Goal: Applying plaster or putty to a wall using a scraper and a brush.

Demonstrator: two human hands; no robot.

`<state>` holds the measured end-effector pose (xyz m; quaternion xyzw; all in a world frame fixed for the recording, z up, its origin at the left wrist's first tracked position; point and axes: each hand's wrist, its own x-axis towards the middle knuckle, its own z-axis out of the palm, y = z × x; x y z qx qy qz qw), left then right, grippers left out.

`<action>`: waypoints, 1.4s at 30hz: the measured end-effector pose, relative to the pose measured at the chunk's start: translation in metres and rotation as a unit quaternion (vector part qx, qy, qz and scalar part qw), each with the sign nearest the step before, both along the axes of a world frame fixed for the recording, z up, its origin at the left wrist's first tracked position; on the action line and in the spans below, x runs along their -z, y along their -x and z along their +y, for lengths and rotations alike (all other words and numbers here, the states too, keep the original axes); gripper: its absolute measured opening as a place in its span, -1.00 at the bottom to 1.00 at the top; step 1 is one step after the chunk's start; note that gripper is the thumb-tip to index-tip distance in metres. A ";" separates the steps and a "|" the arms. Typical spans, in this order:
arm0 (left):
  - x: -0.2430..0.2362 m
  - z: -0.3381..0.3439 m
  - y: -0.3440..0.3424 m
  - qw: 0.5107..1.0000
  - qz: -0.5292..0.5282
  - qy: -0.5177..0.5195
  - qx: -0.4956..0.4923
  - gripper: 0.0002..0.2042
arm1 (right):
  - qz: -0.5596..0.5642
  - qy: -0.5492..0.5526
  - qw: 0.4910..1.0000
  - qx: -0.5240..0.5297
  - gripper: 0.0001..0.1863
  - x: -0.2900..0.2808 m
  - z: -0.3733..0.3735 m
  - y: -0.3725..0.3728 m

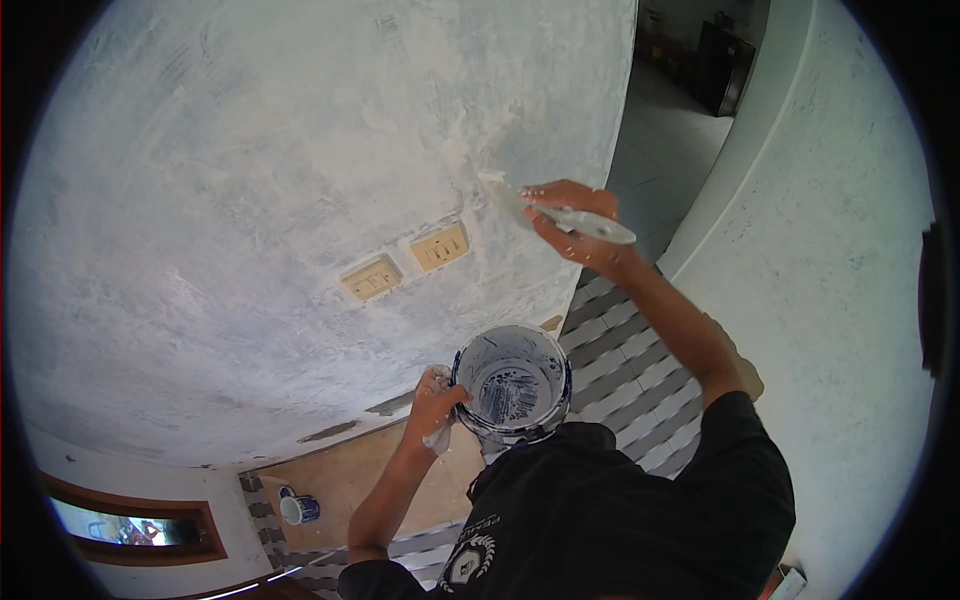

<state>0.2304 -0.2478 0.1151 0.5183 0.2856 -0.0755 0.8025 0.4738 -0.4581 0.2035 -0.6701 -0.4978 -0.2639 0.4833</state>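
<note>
My right hand (572, 222) grips a putty knife (556, 210) whose white-coated blade presses against the grey-white plastered wall (280, 150), just above and right of two beige switch plates (405, 262). My left hand (435, 405) holds the rim of a white and blue bucket (512, 385) at chest height, together with a bit of white rag. The bucket looks nearly empty, with smears of white paste on its inner wall.
A doorway (680, 120) opens to the right of the wall, with a dark cabinet beyond. Striped grey and white floor tiles (630, 370) lie below. A small blue and white cup (298, 508) stands on the floor at lower left. Another pale wall (840, 280) rises at right.
</note>
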 end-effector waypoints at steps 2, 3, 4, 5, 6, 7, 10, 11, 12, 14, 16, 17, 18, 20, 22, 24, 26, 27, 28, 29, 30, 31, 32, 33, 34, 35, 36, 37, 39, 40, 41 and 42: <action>0.002 -0.001 0.003 1.000 0.001 0.001 -0.006 -0.66 | 0.027 -0.071 0.997 0.004 -0.77 0.021 0.012 0.010; -0.003 -0.003 0.002 1.000 0.009 0.006 -0.002 -0.66 | 0.010 -0.070 0.997 0.018 -0.78 0.033 0.017 0.010; -0.006 -0.003 0.002 1.000 0.017 0.011 0.002 -0.65 | 0.011 -0.072 0.997 0.018 -0.78 0.048 0.019 0.005; -0.003 -0.003 0.003 1.000 0.018 0.009 0.002 -0.65 | -0.007 -0.067 0.997 0.045 -0.81 0.066 0.020 -0.002; 0.001 0.001 0.006 1.000 0.015 0.010 0.000 -0.65 | -0.024 -0.063 0.995 0.069 -0.83 0.078 0.024 -0.005; 0.004 0.003 0.009 1.000 0.011 0.011 -0.002 -0.64 | -0.027 -0.080 0.994 0.076 -0.81 0.089 0.024 -0.007; -0.006 -0.002 0.013 0.999 -0.004 0.008 -0.042 -0.66 | -0.041 -0.121 0.986 0.107 -0.81 0.087 0.026 0.004; -0.005 -0.003 0.014 0.999 -0.003 0.007 -0.045 -0.66 | -0.027 -0.136 0.984 0.112 -0.82 0.085 0.027 0.008; -0.003 -0.002 0.015 0.999 -0.007 0.001 -0.052 -0.66 | -0.026 -0.137 0.984 0.110 -0.82 0.087 0.027 0.008; -0.002 -0.002 0.017 0.998 -0.011 -0.008 -0.059 -0.66 | -0.002 -0.117 0.986 0.116 -0.83 0.094 0.028 0.003; -0.004 -0.003 0.018 0.998 -0.001 0.000 -0.065 -0.66 | 0.000 -0.136 0.982 0.128 -0.81 0.103 0.028 0.007; -0.005 -0.004 0.017 0.998 -0.002 -0.001 -0.067 -0.66 | 0.001 -0.152 0.978 0.140 -0.80 0.104 0.027 0.009; -0.006 -0.005 0.016 0.998 -0.003 -0.006 -0.067 -0.66 | 0.001 -0.153 0.978 0.139 -0.80 0.105 0.029 0.009; -0.009 -0.006 0.016 0.998 -0.002 -0.010 -0.066 -0.66 | -0.001 -0.145 0.980 0.134 -0.83 0.106 0.033 0.015; -0.013 -0.004 0.018 0.998 0.006 0.014 -0.061 -0.67 | -0.003 -0.148 0.979 0.144 -0.83 0.118 0.032 0.014; -0.012 -0.008 0.017 0.998 -0.002 0.002 -0.062 -0.67 | 0.041 -0.148 0.977 0.151 -0.80 0.118 0.030 0.012; -0.009 -0.008 0.017 0.998 -0.008 -0.008 -0.065 -0.68 | 0.041 -0.174 0.973 0.147 -0.80 0.114 0.034 0.016; -0.004 -0.006 0.018 0.997 -0.012 -0.002 -0.071 -0.68 | 0.026 -0.168 0.975 0.143 -0.80 0.108 0.037 0.018; -0.001 -0.005 0.020 0.997 -0.016 0.003 -0.077 -0.68 | 0.011 -0.163 0.977 0.139 -0.80 0.105 0.038 0.018; -0.002 -0.005 0.020 0.997 -0.014 0.003 -0.073 -0.68 | 0.025 -0.165 0.977 0.129 -0.81 0.109 0.039 0.012; -0.004 -0.006 0.019 0.998 -0.013 0.009 -0.067 -0.68 | 0.026 -0.166 0.977 0.133 -0.81 0.115 0.035 0.013; -0.005 -0.006 0.019 0.998 -0.013 0.015 -0.060 -0.69 | 0.021 -0.156 0.978 0.136 -0.80 0.121 0.029 0.015; -0.003 -0.005 0.019 0.998 -0.015 0.014 -0.063 -0.69 | 0.015 -0.147 0.980 0.133 -0.80 0.114 0.029 0.016; 0.000 -0.005 0.021 0.998 -0.020 0.003 -0.062 -0.69 | 0.017 -0.140 0.980 0.138 -0.80 0.108 0.027 0.018; 0.002 -0.004 0.021 0.998 -0.026 -0.009 -0.062 -0.68 | 0.016 -0.141 0.981 0.135 -0.80 0.100 0.028 0.015; 0.001 -0.004 0.021 0.998 -0.024 -0.008 -0.061 -0.68 | -0.007 -0.153 0.981 0.119 -0.81 0.087 0.028 0.016; 0.000 -0.003 0.021 0.998 -0.018 -0.011 -0.062 -0.68 | -0.030 -0.164 0.981 0.102 -0.82 0.081 0.029 0.014; 0.000 -0.003 0.021 0.998 -0.013 -0.014 -0.064 -0.68 | -0.028 -0.163 0.981 0.104 -0.82 0.084 0.029 0.009; -0.001 -0.002 0.020 0.998 -0.010 -0.012 -0.060 -0.68 | -0.025 -0.120 0.990 0.067 -0.82 0.090 0.032 0.002; -0.001 -0.002 0.020 0.998 -0.009 -0.011 -0.059 -0.67 | -0.024 -0.119 0.990 0.071 -0.82 0.094 0.027 0.005; -0.003 -0.004 0.019 0.998 -0.011 -0.011 -0.061 -0.67 | -0.026 -0.093 0.992 0.082 -0.81 0.095 0.022 0.007; -0.008 -0.006 0.018 0.998 -0.007 -0.004 -0.063 -0.68 | -0.029 -0.068 0.993 0.093 -0.81 0.096 0.019 0.007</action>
